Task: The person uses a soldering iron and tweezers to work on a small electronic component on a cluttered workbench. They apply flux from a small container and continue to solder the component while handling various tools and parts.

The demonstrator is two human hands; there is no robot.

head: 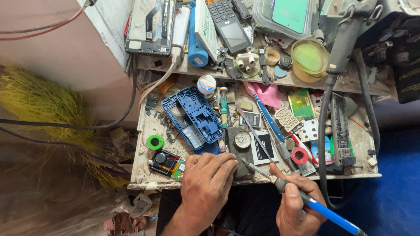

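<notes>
My left hand [205,180] rests at the front edge of the cluttered bench [144,172], fingers curled down on a small green circuit board [178,170] joined to a black speaker module [163,161]. My right hand [297,203] grips a blue-handled soldering iron [321,209]; its metal tip [246,163] points left, close to my left fingertips. A dark block with a round tin [242,140] lies just behind the tip. The blue plastic phone frame [194,117] sits further back.
A green tape ring [155,142], a red tape ring [299,155], tweezers, screwdrivers, a keypad sheet [286,119] and a battery [264,148] crowd the bench. A raised shelf holds a keypad phone [227,24], an opened smartphone [151,26] and a hot-air handle [345,37]. Straw broom at left.
</notes>
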